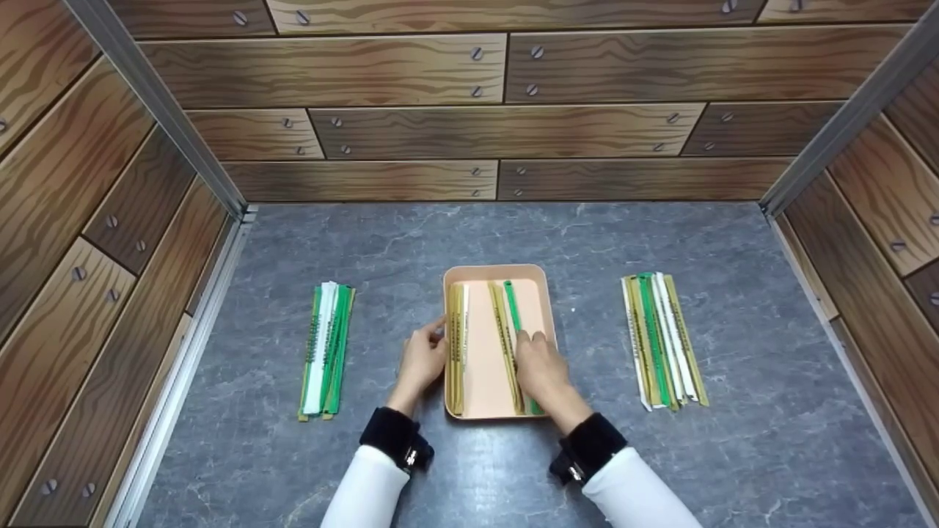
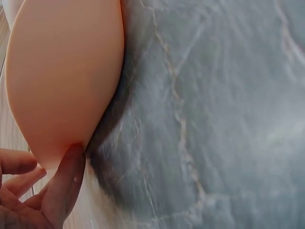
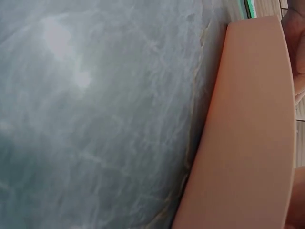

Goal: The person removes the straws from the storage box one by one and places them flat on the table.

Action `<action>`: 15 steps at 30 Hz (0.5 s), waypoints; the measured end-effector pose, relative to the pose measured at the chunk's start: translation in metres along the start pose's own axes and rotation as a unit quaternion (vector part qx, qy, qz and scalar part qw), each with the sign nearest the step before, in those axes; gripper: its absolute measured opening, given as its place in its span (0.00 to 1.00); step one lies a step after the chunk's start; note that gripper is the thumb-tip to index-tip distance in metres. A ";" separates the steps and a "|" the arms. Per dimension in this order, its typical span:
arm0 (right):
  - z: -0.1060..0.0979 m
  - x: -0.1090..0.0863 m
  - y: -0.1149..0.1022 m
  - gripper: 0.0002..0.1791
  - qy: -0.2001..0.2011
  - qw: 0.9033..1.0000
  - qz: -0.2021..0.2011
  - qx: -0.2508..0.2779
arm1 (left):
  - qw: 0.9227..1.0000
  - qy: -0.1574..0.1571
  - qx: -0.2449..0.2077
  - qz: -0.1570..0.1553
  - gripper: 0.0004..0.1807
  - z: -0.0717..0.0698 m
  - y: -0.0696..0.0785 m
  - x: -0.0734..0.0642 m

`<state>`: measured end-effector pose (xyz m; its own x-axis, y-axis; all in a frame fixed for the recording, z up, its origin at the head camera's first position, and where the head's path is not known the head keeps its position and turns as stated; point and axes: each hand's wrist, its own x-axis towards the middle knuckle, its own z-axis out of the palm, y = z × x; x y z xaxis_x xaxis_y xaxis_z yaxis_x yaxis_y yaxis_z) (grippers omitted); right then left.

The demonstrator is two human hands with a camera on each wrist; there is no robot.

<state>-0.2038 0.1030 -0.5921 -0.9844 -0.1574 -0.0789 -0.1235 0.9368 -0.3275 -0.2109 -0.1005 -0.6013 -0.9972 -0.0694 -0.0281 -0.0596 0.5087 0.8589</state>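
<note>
A shallow peach tray sits in the middle of the tabletop. Along its left inner side lie gold and white wrapped straws. Farther right in it, gold wrapped straws slant beside a green wrapped straw. My right hand reaches into the tray and grips the green straw, hiding its middle. At the tray's left side, my left hand holds the wall; in the left wrist view, its thumb and fingers meet the tray near the bottom edge. The right wrist view shows mostly the tray's outer wall.
A bundle of green, white and gold wrapped straws lies to the left of the tray. Another bundle, white, gold and green, lies to the right. Wood-patterned panels enclose the grey marbled tabletop at the back and sides.
</note>
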 end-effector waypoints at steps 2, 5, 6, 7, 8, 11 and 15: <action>0.000 0.001 0.001 0.20 0.001 1.000 -0.002 0.003 | 1.000 -0.010 -0.005 0.005 0.25 -0.002 -0.001 0.001; 0.001 0.001 0.003 0.17 0.005 1.000 -0.008 0.008 | 0.999 -0.027 -0.021 0.010 0.26 -0.004 -0.004 0.001; 0.001 0.001 0.004 0.16 0.007 1.000 -0.010 0.010 | 0.999 -0.032 -0.027 0.012 0.27 -0.005 -0.004 0.001; 0.001 0.001 0.004 0.15 0.009 1.000 -0.011 0.010 | 0.999 -0.037 -0.035 0.012 0.27 -0.006 -0.005 0.001; 0.001 0.001 0.004 0.14 0.012 1.000 -0.013 0.011 | 0.998 -0.041 -0.044 0.012 0.28 -0.007 -0.006 0.001; 0.000 0.001 0.005 0.11 0.015 1.000 -0.016 0.014 | 0.996 -0.050 -0.067 0.008 0.30 -0.008 -0.008 0.001; -0.001 0.001 0.006 0.11 0.009 1.000 -0.011 0.021 | 0.994 -0.056 -0.092 0.000 0.32 -0.008 -0.009 0.001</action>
<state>-0.2058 0.1086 -0.5931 -0.9836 -0.1718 -0.0540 -0.1404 0.9192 -0.3680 -0.2113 -0.1116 -0.6050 -0.9966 0.0319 -0.0766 -0.0611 0.3418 0.9378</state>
